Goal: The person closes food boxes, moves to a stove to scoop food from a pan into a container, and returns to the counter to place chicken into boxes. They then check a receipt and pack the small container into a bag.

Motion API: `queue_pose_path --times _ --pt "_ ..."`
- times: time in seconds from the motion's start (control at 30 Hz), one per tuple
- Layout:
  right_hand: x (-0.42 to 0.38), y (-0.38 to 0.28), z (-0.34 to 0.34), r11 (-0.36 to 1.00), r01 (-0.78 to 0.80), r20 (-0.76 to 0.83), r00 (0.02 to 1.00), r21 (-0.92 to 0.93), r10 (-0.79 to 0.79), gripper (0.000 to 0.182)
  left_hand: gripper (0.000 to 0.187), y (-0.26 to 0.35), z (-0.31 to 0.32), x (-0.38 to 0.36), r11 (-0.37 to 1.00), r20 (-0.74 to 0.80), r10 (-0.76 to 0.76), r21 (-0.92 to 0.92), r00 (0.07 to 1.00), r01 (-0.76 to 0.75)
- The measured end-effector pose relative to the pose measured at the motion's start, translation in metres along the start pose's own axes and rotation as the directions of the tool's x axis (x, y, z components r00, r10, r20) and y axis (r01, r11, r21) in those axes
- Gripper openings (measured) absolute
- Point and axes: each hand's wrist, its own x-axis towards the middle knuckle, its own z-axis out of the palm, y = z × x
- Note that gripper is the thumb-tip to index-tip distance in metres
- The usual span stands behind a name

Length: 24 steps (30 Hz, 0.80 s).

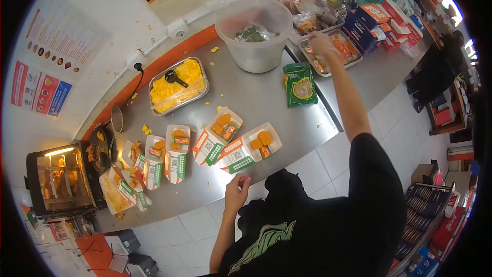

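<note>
My right hand (pixel 323 46), in a clear plastic glove, reaches into a metal tray (pixel 353 63) of sauce packets (pixel 344 47); its fingertips are blurred among them. My left hand (pixel 238 189) is curled closed at the counter's front edge, with no object showing in it. Nearest to it lies an open paper box (pixel 264 138) with nuggets and a sauce packet, beside a second filled box (pixel 222 127). Further left stand several similar boxes (pixel 177 146) with nuggets and packets. A green bag (pixel 300 85) lies left of my right forearm.
A tray of yellow food (pixel 177 92) holds a black scoop (pixel 174 78). Behind the green bag stands a large plastic bucket (pixel 254 51). A lit food warmer (pixel 61 177) is at far left, with a pan (pixel 100 146) beside it. Cardboard boxes (pixel 370 23) stand right of the packet tray.
</note>
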Motion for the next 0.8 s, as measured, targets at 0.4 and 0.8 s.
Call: queue_pose_path --times 0.4,0.8 --pt "-0.106 -0.049 0.038 0.783 0.373 0.546 0.836 -0.498 -0.052 0.037 0.02 -0.015 -0.004 -0.009 0.991 -0.106 -0.122 0.05 0.987 0.128" --pt "-0.094 -0.196 0.178 0.207 -0.779 0.805 0.567 0.593 -0.172 0.046 0.023 -0.011 -0.01 0.031 0.869 -0.078 -0.304 -0.43 0.95 0.243"
